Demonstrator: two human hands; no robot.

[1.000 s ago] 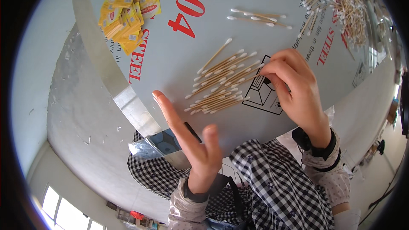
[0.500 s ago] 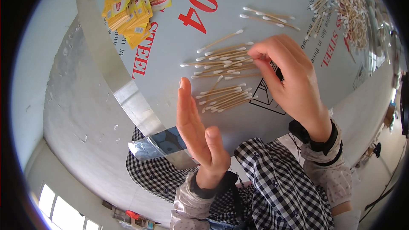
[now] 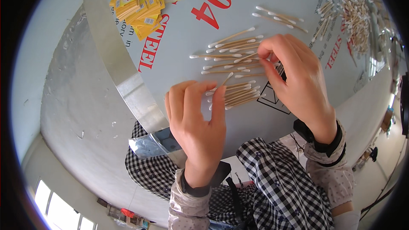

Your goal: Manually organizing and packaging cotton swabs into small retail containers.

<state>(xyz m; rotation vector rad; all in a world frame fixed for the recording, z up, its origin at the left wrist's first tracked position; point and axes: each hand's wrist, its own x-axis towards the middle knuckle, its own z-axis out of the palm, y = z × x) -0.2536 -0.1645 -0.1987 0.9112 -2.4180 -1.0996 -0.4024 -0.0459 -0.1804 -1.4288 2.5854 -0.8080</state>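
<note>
Wooden-stemmed cotton swabs with white tips lie in loose rows on the grey sheet. My right hand (image 3: 294, 64) reaches in over the upper row (image 3: 230, 55), thumb and forefinger pinching one slanted cotton swab (image 3: 245, 58). Lower down, my left hand (image 3: 194, 113) is at the left end of a smaller bunch (image 3: 243, 96). Its thumb and forefinger come together at a slanted cotton swab (image 3: 229, 76), whose upper tip sticks out past them. The fingers hide the rest of that swab and some neighbouring tips.
Yellow printed packets (image 3: 142, 6) are piled at the far left. A few separate swabs (image 3: 279, 18) lie beyond the rows, and a big heap (image 3: 355, 21) is at the far right. The metal edge strip (image 3: 136, 98) borders the table's left side; checked cloth (image 3: 277, 174) covers my lap.
My left hand has turned from upright and spread to a pinch at the lower bunch. My right hand now has a swab angled up between its fingertips. The view has shifted slightly.
</note>
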